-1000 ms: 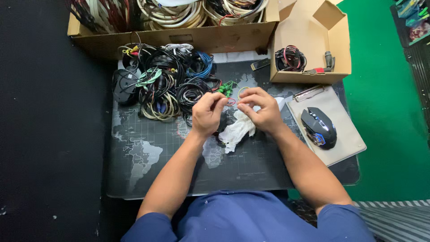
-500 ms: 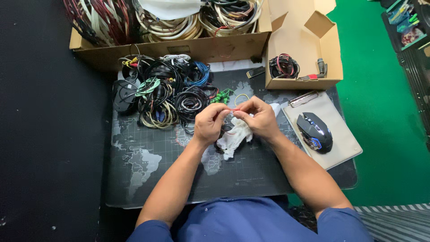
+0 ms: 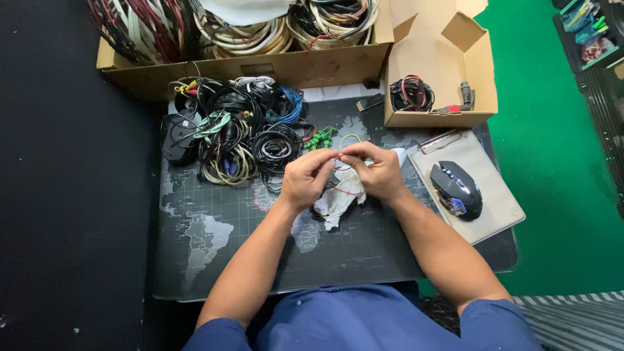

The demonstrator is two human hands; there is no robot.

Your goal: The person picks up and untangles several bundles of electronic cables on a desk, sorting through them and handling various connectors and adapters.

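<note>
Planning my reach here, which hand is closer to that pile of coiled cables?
Left. The left hand sits right beside the pile of coiled cables; the right hand lies farther off, toward the computer mouse. Both pinch a thin red wire.

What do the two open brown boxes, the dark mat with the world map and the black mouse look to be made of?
The large open brown box and the small open brown box look like matte corrugated cardboard, with folded flaps. The dark mat with a pale world map seems soft cloth-topped rubber: flat, thin, no shine. The black computer mouse looks like hard plastic, catching glossy highlights.
</note>
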